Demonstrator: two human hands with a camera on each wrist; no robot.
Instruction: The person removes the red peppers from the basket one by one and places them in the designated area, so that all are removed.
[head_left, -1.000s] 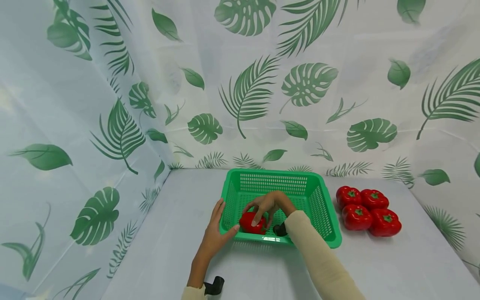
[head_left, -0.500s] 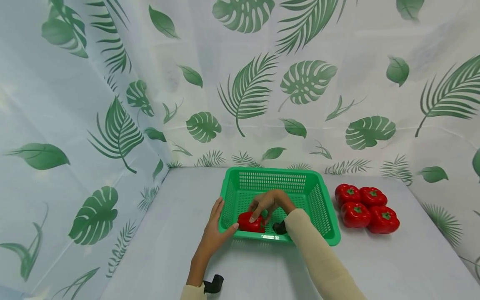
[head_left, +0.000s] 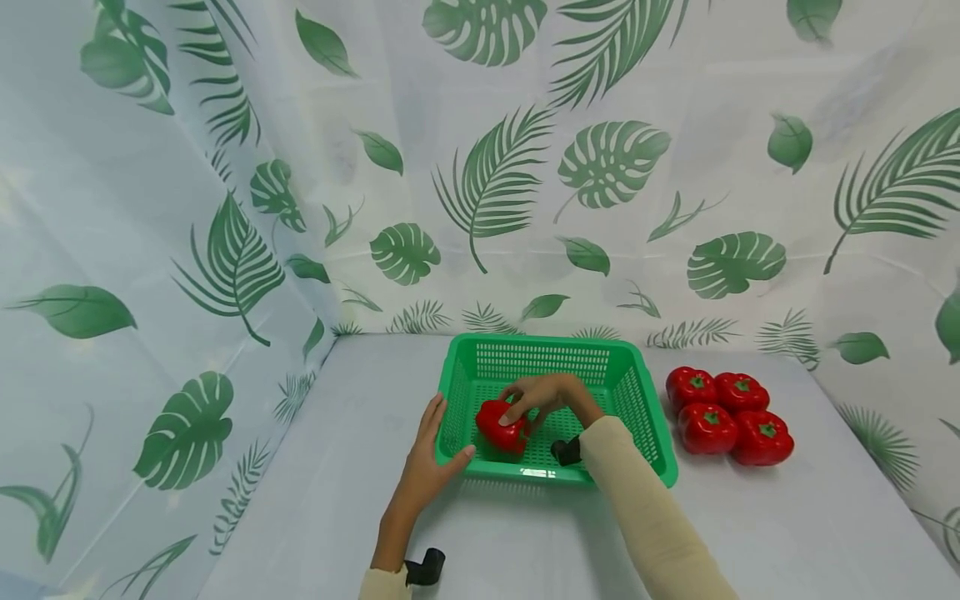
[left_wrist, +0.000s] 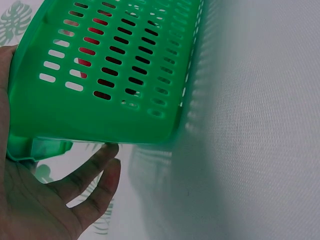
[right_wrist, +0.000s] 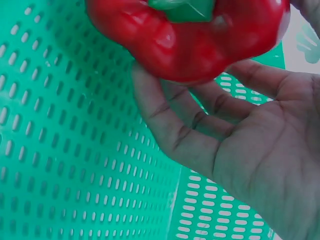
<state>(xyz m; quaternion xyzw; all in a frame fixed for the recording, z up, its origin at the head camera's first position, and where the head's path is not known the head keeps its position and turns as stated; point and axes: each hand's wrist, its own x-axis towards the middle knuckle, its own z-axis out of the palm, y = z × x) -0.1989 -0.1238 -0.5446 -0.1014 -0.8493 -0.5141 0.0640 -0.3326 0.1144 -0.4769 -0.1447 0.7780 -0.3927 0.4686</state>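
My right hand (head_left: pixel 542 397) reaches into a green perforated basket (head_left: pixel 551 343) and grips a red bell pepper (head_left: pixel 501 427) with thumb and fingers. The pepper is tilted in the basket's front left part; whether it touches the floor I cannot tell. In the right wrist view, the fingers curl under the bell pepper (right_wrist: pixel 175 55), whose green stem faces the camera. My left hand (head_left: pixel 430 467) rests at the front left corner of the basket, fingers spread along the left side, thumb by the front rim. In the left wrist view, two fingertips are beside the basket wall (left_wrist: pixel 95 120).
To the right of the basket, several red bell peppers (head_left: pixel 708 429) stand close together on the white table (head_left: pixel 360 400). A leaf-printed sheet (head_left: pixel 517 275) hangs behind the table and along its left side.
The right hand has raised and turned the bell pepper slightly, away from the basket's front wall. The left hand stays at the corner. The head view has shifted a little.
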